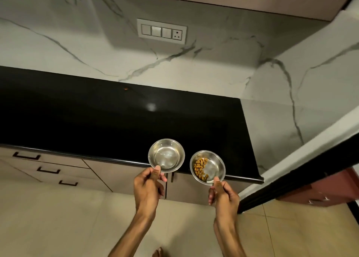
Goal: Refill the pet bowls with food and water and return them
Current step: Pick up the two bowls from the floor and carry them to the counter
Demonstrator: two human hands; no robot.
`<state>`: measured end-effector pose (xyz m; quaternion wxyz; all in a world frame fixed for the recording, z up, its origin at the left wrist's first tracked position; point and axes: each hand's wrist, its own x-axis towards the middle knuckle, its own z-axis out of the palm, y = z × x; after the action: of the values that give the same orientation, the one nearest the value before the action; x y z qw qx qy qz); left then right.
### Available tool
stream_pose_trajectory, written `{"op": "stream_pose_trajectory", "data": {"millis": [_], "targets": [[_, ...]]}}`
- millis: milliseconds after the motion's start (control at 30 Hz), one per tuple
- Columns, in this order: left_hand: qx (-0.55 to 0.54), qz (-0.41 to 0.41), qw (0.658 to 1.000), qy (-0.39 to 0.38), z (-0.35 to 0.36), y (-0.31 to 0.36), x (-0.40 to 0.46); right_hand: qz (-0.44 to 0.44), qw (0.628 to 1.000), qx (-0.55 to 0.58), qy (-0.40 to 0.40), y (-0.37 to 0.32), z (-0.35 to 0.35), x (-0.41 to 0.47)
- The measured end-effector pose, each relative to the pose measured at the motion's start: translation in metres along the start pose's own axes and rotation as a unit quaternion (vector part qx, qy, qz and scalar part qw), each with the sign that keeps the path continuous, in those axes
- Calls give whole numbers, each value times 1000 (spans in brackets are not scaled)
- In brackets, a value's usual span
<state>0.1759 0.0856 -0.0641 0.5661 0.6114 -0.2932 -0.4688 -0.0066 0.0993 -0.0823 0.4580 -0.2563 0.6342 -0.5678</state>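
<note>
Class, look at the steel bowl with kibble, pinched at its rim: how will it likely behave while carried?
The bowl with kibble looks rigid, thin steel, so probably light. The right hand pinches only its near rim, so it may tip. The kibble lies loose on one side and would likely slide.

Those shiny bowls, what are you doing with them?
A person is holding two small steel bowls by their rims, over the front edge of a black kitchen counter. The left hand pinches the empty-looking bowl; whether it holds water can't be told. The right hand pinches the bowl with kibble, which has a small pile of brown pellets.
</note>
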Motion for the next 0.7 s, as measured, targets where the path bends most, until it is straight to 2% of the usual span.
{"op": "stream_pose_trajectory", "data": {"millis": [267,700], "targets": [[-10,-15,999,29,-35,2,44,5,999,-24,-28,12,59,8],[-3,-21,998,59,-34,-5,116,8,996,-51,-67,11,118,65]]}}
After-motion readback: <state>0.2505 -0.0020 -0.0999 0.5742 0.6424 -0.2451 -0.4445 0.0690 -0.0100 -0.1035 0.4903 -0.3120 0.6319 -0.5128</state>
